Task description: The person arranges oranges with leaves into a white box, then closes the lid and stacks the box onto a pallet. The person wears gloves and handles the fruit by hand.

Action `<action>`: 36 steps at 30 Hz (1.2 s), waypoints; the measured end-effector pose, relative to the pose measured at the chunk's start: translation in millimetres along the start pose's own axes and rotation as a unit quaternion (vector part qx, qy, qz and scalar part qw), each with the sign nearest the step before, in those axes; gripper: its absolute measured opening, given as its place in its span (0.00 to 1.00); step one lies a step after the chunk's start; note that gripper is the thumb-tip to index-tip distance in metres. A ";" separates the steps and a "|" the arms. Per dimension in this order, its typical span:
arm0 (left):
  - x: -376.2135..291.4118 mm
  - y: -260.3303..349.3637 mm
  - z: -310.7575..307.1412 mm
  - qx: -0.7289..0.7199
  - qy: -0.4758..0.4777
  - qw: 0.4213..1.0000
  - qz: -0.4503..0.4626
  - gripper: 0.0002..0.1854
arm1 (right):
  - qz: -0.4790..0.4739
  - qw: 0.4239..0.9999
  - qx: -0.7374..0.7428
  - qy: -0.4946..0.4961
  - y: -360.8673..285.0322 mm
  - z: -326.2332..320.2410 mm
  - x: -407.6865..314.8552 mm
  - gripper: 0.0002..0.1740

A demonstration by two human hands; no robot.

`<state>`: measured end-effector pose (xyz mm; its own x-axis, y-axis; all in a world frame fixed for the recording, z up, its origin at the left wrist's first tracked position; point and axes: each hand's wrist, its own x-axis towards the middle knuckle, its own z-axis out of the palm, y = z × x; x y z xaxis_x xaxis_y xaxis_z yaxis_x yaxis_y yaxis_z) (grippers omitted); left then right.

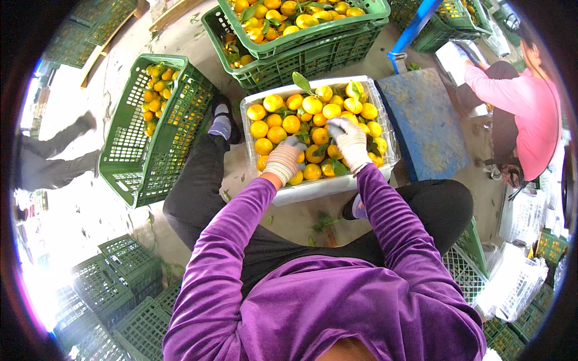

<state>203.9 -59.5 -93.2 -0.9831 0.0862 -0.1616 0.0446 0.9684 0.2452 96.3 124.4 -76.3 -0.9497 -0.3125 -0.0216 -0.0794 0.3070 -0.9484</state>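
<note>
A white crate [311, 192] lined with clear plastic stands between my feet, filled with orange-yellow mandarins [291, 124], some with green leaves. My left hand [284, 160], in a striped knit glove with grey fingertips, rests on the fruit at the crate's near left part. Its fingers are bent down among the mandarins, and whether they grip one is hidden. Over the right half of the fruit is my right hand [350, 140], gloved alike, its fingers curled towards the middle. What lies under its fingertips cannot be made out. A leafy mandarin [356, 89] sits at the far right corner.
A tilted green crate [156, 131] with mandarins stands left. Stacked green crates [311, 56] of fruit stand beyond the white one. On the right are a blue metal platform scale [422, 124] and a seated person [524, 99] in pink. Another person's legs [58, 155] show far left.
</note>
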 end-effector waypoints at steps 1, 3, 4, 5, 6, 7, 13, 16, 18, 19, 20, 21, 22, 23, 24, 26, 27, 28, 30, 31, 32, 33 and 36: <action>-5.0 -0.7 -0.8 -0.072 0.039 0.996 -0.043 0.21 | -0.004 0.999 0.019 0.037 -4.2 -4.3 2.2 0.11; -8.4 -4.5 -4.0 -0.146 0.016 0.982 -0.120 0.27 | -0.061 0.990 0.003 0.130 -11.4 -17.4 15.2 0.10; -5.0 -8.3 -7.3 -0.147 -0.046 0.976 -0.152 0.29 | -0.050 0.987 0.006 0.151 -8.0 -24.3 23.8 0.09; -2.8 -10.1 -10.4 -0.148 -0.108 0.966 -0.183 0.32 | -0.038 0.984 0.009 0.171 -4.6 -31.9 30.2 0.09; -1.1 -4.8 -18.8 -0.134 -0.134 0.966 -0.179 0.31 | -0.036 0.985 -0.074 0.152 -6.4 -40.8 29.4 0.13; -0.4 -2.8 -22.1 -0.125 -0.140 0.964 -0.188 0.31 | -0.055 0.978 -0.155 0.127 -8.0 -43.4 28.7 0.15; -4.7 3.4 -15.0 -0.090 -0.123 0.970 -0.188 0.29 | -0.054 0.940 -0.327 0.084 -13.7 -42.7 22.3 0.20; -9.6 -0.2 -10.2 -0.084 -0.109 0.973 -0.186 0.29 | -0.102 0.924 -0.364 -0.059 -30.2 -21.4 18.4 0.18; -7.2 0.5 -14.0 -0.090 -0.122 0.969 -0.193 0.29 | -0.083 0.887 -0.423 -0.168 -32.0 -0.5 17.4 0.18; -3.6 1.1 -17.4 -0.095 -0.137 0.966 -0.200 0.29 | -0.075 0.864 -0.452 -0.207 -29.5 10.0 16.4 0.18; -0.8 2.4 -20.3 -0.099 -0.153 0.961 -0.206 0.29 | -0.020 0.829 -0.505 -0.240 -27.9 16.9 18.6 0.18; -0.6 3.0 -23.2 -0.098 -0.153 0.961 -0.211 0.29 | -0.020 0.810 -0.523 -0.265 -26.8 23.2 22.9 0.18; 0.4 4.8 -25.6 -0.097 -0.153 0.960 -0.215 0.29 | -0.020 0.791 -0.540 -0.288 -25.5 28.1 27.7 0.18; 1.7 5.4 -26.4 -0.096 -0.153 0.959 -0.218 0.28 | -0.020 0.770 -0.557 -0.311 -24.2 32.3 30.7 0.18; -0.2 1.1 -21.3 -0.096 -0.152 0.959 -0.220 0.29 | -0.017 0.760 -0.561 -0.328 -35.5 36.3 30.9 0.18; -3.5 3.4 -28.3 -0.087 -0.125 0.970 -0.191 0.26 | -0.044 0.757 -0.561 -0.334 -49.7 28.6 30.1 0.18; -4.6 4.6 -31.4 -0.083 -0.109 0.974 -0.178 0.25 | -0.060 0.754 -0.561 -0.336 -52.6 25.7 30.2 0.18; -2.9 4.1 -27.9 -0.077 -0.090 0.981 -0.151 0.23 | -0.052 0.777 -0.533 -0.332 -46.3 21.7 32.6 0.20; 4.6 2.6 -16.2 -0.066 -0.053 0.992 -0.095 0.20 | 0.030 0.870 -0.427 -0.245 -40.1 7.1 33.0 0.28; 10.6 5.6 -13.2 -0.054 -0.082 0.991 -0.087 0.19 | 0.067 0.902 -0.377 -0.200 -31.6 -1.1 33.0 0.31; 18.4 10.7 -9.8 -0.042 -0.112 0.990 -0.078 0.18 | 0.014 0.957 -0.260 -0.126 -3.2 -8.0 31.7 0.35; 24.7 14.4 -7.5 -0.030 -0.139 0.987 -0.072 0.16 | -0.052 0.981 -0.176 -0.059 -3.1 -6.9 30.3 0.36; 30.0 28.0 0.2 -0.035 -0.131 0.989 -0.055 0.18 | 0.244 0.918 0.296 -0.103 -4.8 -15.4 23.8 0.30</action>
<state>175.7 -29.8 -91.3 -0.9008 0.0489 -0.4314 -0.0809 0.9573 0.2774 69.4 129.3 -67.4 -0.7465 -0.4499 -0.4903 0.5757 -0.0670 -0.8149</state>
